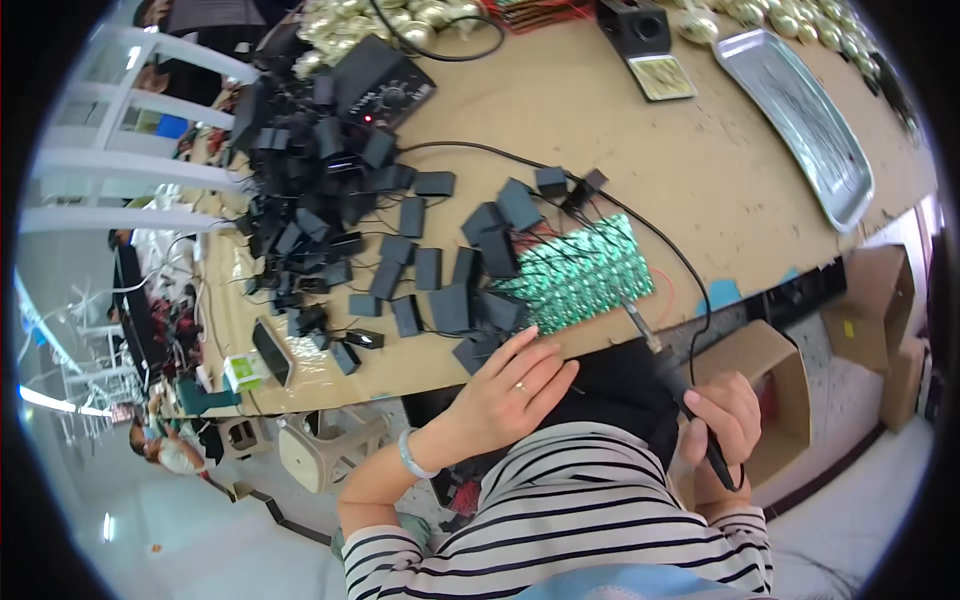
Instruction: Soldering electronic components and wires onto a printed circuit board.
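Note:
A green panel of small circuit boards [590, 270] lies near the table's front edge, with thin dark wires running over it. My right hand [722, 415] is closed around the handle of a soldering iron [670, 375], whose metal tip reaches the panel's near edge. Fingers stretched out, my left hand [515, 390] is at the panel's near left corner; whether a fingertip touches it I cannot tell. Several small black plastic cases [450, 305] with wires crowd the panel's left side.
A large heap of black cases [310, 190] covers the table's left. Behind it stands a soldering station [385, 85] with a red light. At the back are an iron stand [638, 30] with a sponge and a metal tray [765, 95]. The iron's black cord [690, 265] crosses the table.

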Action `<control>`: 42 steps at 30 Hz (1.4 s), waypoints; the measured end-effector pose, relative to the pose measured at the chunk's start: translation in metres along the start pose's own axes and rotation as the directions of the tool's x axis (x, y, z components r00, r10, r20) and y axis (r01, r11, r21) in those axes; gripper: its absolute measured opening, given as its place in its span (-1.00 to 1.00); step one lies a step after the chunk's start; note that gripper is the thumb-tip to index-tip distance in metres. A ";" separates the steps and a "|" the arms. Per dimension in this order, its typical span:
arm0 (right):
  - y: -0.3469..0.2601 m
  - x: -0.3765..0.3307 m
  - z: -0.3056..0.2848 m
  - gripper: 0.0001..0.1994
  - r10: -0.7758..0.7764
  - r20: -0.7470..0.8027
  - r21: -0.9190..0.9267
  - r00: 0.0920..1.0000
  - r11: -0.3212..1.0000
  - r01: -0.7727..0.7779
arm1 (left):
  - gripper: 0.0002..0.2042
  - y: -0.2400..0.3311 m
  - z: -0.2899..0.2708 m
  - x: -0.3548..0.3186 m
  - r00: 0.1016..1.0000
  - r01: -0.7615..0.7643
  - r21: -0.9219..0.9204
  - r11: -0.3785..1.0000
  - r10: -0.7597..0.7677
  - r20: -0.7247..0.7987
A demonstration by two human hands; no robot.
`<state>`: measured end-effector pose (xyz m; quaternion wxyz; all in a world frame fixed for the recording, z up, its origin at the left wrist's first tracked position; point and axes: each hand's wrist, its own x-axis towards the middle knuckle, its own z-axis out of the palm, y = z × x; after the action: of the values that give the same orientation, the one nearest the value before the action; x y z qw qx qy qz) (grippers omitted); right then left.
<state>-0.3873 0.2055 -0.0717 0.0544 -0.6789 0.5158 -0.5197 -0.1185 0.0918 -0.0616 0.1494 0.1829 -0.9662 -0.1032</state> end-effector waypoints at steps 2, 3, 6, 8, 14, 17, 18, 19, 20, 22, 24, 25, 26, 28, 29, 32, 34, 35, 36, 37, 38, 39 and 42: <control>-0.002 -0.002 -0.001 -0.82 0.022 0.013 0.006 1.000 1.000 -0.022 | -0.63 -0.004 0.001 0.002 0.999 -0.027 -0.059 0.998 0.026 -0.021; -0.002 -0.005 -0.002 -0.80 0.024 0.019 -0.002 1.000 1.000 -0.024 | -0.63 -0.006 0.004 0.002 0.998 0.017 -0.115 0.993 -0.024 -0.059; -0.004 -0.012 -0.002 -0.78 0.025 0.041 0.036 0.999 0.999 -0.026 | -0.66 -0.007 0.005 0.006 0.981 0.116 -0.184 0.976 -0.142 -0.133; -0.005 -0.016 -0.003 -0.77 0.018 0.083 0.059 0.996 0.998 -0.022 | -0.69 0.000 0.001 0.014 0.918 0.372 -0.206 0.905 -0.391 -0.061; -0.003 -0.015 0.004 -0.67 0.006 0.168 0.120 0.986 0.992 -0.027 | -0.71 -0.004 0.009 0.020 0.925 0.351 -0.083 0.933 -0.359 -0.122; -0.002 -0.015 0.008 -0.65 0.019 0.180 0.137 0.984 0.990 -0.045 | -0.75 -0.004 0.010 0.023 0.927 0.344 -0.060 0.937 -0.349 -0.137; -0.002 -0.014 0.009 -0.65 0.019 0.186 0.141 0.982 0.989 -0.046 | -0.78 -0.003 0.009 0.025 0.924 0.352 -0.059 0.934 -0.357 -0.134; -0.001 -0.013 0.010 -0.64 0.016 0.193 0.146 0.981 0.988 -0.045 | -0.78 -0.004 0.010 0.026 0.925 0.352 -0.061 0.934 -0.357 -0.133; -0.001 -0.012 0.011 -0.64 0.018 0.193 0.145 0.981 0.988 -0.047 | -0.79 -0.004 0.011 0.027 0.923 0.360 -0.051 0.932 -0.364 -0.128; 0.000 -0.012 0.011 -0.64 0.014 0.200 0.147 0.980 0.988 -0.044 | -0.80 -0.005 0.012 0.028 0.922 0.367 -0.043 0.929 -0.369 -0.121; 0.001 -0.012 0.012 -0.64 0.015 0.203 0.149 0.979 0.988 -0.046 | -0.81 -0.005 0.013 0.029 0.918 0.372 -0.047 0.927 -0.375 -0.125; 0.002 -0.013 0.012 -0.64 0.013 0.207 0.152 0.978 0.987 -0.045 | -0.81 -0.005 0.013 0.030 0.919 0.371 -0.049 0.927 -0.374 -0.123; 0.002 -0.012 0.012 -0.64 0.016 0.208 0.150 0.978 0.987 -0.048 | -0.82 -0.005 0.014 0.030 0.920 0.372 -0.046 0.927 -0.375 -0.113; 0.002 -0.012 0.013 -0.63 0.006 0.209 0.151 0.978 0.988 -0.039 | -0.82 -0.005 0.014 0.031 0.922 0.372 -0.046 0.927 -0.374 -0.101; 0.002 -0.012 0.013 -0.63 0.010 0.209 0.150 0.978 0.988 -0.042 | -0.83 -0.005 0.013 0.031 0.923 0.371 -0.039 0.928 -0.373 -0.094; 0.003 -0.012 0.015 -0.64 -0.003 0.214 0.139 0.977 0.990 -0.027 | -0.83 -0.004 0.014 0.031 0.923 0.376 -0.016 0.927 -0.376 -0.082; 0.004 -0.011 0.015 -0.69 -0.063 0.221 0.105 0.973 0.994 0.041 | -0.84 -0.003 0.013 0.031 0.922 0.381 0.001 0.924 -0.380 -0.077; 0.005 -0.011 0.015 -0.69 -0.062 0.222 0.105 0.973 0.994 0.039 | -0.84 -0.002 0.012 0.032 0.920 0.386 0.003 0.923 -0.384 -0.074; 0.006 -0.011 0.016 -0.72 -0.126 0.225 0.075 0.966 0.991 0.112 | -0.84 -0.002 0.011 0.033 0.919 0.390 0.005 0.921 -0.389 -0.072; 0.007 -0.012 0.017 -0.75 -0.191 0.230 0.047 0.954 0.982 0.185 | -0.84 -0.002 0.012 0.032 0.918 0.391 0.006 0.920 -0.390 -0.070; 0.007 -0.013 0.018 -0.75 -0.190 0.230 0.049 0.954 0.982 0.184 | -0.84 -0.002 0.012 0.032 0.918 0.391 0.005 0.920 -0.390 -0.072; 0.007 -0.013 0.018 -0.78 -0.233 0.256 0.029 0.938 0.972 0.234 | -0.84 -0.002 0.013 0.031 0.918 0.391 0.005 0.920 -0.390 -0.075; 0.006 -0.015 0.020 -0.77 -0.298 0.279 -0.033 0.913 0.947 0.320 | -0.85 0.000 0.013 0.035 0.920 0.387 0.005 0.922 -0.385 -0.077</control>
<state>-0.3749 0.2049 -0.0944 0.0151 -0.8180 0.4094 -0.4038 -0.1539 0.0802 -0.0654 0.1600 0.3749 -0.9060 -0.1139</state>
